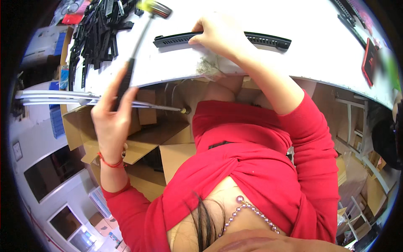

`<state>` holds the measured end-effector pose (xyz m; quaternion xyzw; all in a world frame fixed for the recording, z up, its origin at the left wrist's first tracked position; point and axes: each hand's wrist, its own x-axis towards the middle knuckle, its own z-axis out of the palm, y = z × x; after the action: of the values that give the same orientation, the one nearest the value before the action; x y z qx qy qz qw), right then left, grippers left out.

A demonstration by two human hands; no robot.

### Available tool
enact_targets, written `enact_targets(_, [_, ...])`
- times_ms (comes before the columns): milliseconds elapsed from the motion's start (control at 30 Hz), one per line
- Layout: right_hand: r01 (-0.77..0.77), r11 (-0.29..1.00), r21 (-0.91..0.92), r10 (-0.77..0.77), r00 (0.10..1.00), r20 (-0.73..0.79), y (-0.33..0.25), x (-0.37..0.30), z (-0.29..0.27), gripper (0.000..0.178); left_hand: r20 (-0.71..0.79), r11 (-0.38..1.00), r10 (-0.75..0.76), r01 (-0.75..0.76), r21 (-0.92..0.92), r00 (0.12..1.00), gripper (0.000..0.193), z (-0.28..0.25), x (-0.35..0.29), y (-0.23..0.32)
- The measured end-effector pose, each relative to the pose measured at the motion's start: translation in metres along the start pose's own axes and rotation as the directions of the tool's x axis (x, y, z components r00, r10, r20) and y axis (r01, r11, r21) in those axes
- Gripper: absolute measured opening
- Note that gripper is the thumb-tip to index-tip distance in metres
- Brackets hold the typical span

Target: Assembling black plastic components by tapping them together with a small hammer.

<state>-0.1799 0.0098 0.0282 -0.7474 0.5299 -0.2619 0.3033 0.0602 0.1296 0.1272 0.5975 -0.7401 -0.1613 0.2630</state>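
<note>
My left hand [111,115], slightly smeared by motion, is closed round the black grip of a hammer [142,41]. Its thin metal shaft slants up and right to a head with a yellow end and a dark end, raised near the table's left part. My right hand [216,35] is gripping the middle of a long black slotted plastic strip [268,40], which lies crosswise over the white table [168,67]. The strip shows on both sides of the hand; its middle is hidden by the fingers. The hammer head is apart from the strip.
Many black plastic parts [98,31] are heaped at the table's far left. A red-edged phone-like object [369,62] stands at the right edge, with more black strips [351,29] beyond. Below the table sit open cardboard boxes [168,138]; metal poles [63,97] reach in from the left.
</note>
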Motion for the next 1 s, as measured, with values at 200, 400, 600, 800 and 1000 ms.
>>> enact_targets(200, [0.122, 0.96, -0.253, -0.193, 0.942, -0.276, 0.03, -0.047, -0.01, 0.03, -0.252, 0.997, 0.034, -0.052, -0.063, 0.967, 0.042, 0.013, 0.033, -0.036])
enact_targets(400, [-0.148, 0.981, -0.126, 0.067, 0.868, -0.492, 0.084, -0.08, -0.105, 0.022, -0.244, 0.979, 0.071, -0.02, 0.204, 0.967, 0.043, 0.067, 0.059, -0.074])
enact_targets(600, [-0.554, 0.628, -0.547, -0.142, 0.609, -0.78, 0.199, -0.015, -0.267, 0.029, -0.276, 0.919, 0.187, -0.069, 0.387, 0.943, 0.038, 0.105, 0.088, -0.078])
enact_targets(800, [-0.454, 0.389, -0.801, -0.446, 0.668, -0.595, 0.2, 0.067, -0.256, 0.034, -0.332, 0.939, 0.171, -0.052, 0.341, 0.928, 0.036, 0.107, 0.085, -0.086])
enact_targets(1000, [-0.447, 0.761, -0.47, 0.103, 0.798, -0.594, 0.158, 0.129, -0.154, 0.048, -0.353, 0.942, 0.144, -0.018, 0.336, 0.924, 0.035, 0.105, 0.087, -0.079])
